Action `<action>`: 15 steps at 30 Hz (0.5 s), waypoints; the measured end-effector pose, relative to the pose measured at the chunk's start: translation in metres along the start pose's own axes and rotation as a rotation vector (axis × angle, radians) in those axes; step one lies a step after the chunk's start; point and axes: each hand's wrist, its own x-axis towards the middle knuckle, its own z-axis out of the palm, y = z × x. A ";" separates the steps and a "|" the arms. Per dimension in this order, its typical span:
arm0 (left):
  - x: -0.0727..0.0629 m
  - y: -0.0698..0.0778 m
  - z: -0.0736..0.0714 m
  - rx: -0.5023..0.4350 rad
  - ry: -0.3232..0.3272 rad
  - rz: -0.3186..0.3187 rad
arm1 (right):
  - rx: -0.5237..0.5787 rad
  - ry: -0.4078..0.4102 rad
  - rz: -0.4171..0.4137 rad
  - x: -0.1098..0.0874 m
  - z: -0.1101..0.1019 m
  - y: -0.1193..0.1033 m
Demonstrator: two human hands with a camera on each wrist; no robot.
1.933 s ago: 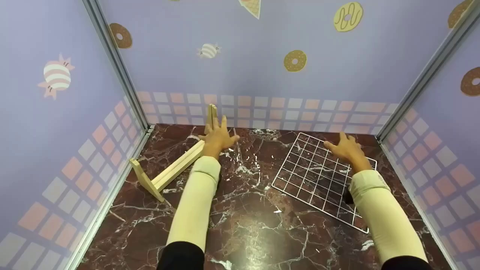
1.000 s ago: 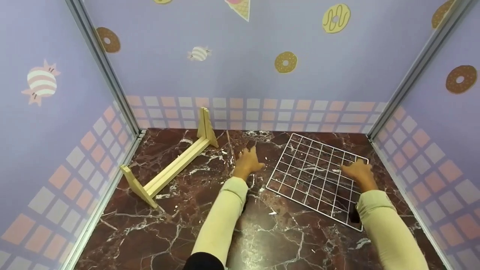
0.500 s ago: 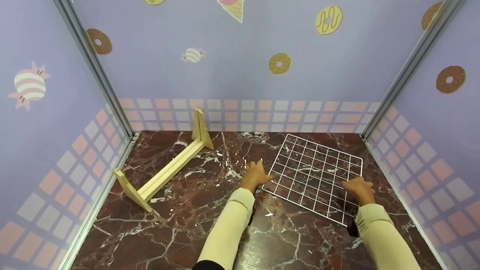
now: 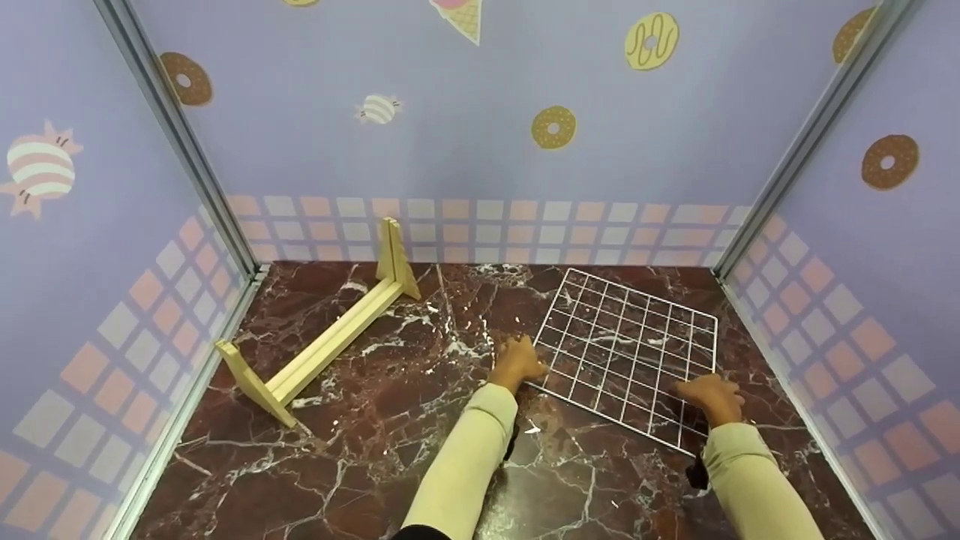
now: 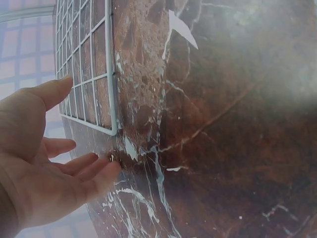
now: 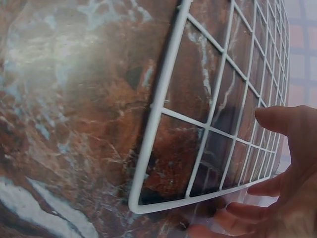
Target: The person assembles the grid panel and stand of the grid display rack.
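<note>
A white wire grid panel (image 4: 611,418) lies flat on the dark marbled surface at the right in the head view. My left hand (image 4: 517,362) is at its near left corner. In the left wrist view the thumb extends over the grid (image 5: 110,74) while the relaxed fingers stay outside its edge, gripping nothing. At the right edge, my right hand (image 4: 714,395) has its thumb over the wires and its fingers beyond the rim. The right wrist view shows a gap between thumb and fingers, beside the grid (image 6: 158,109); fingertip contact is unclear.
A pale wooden stand (image 4: 334,345), two upright ends joined by a long bar, stands at the left. Patterned walls (image 4: 480,150) enclose the back and both sides. White specks and a small white scrap (image 4: 532,430) lie on the marbled surface.
My left hand has moved from the wooden stand right and nearer, to the grid's left corner. The right hand has come nearer along the grid's right edge. The view has shifted slightly right.
</note>
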 end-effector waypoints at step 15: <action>0.011 0.004 0.005 -0.047 -0.030 0.036 | -0.039 0.009 -0.013 0.002 0.004 0.001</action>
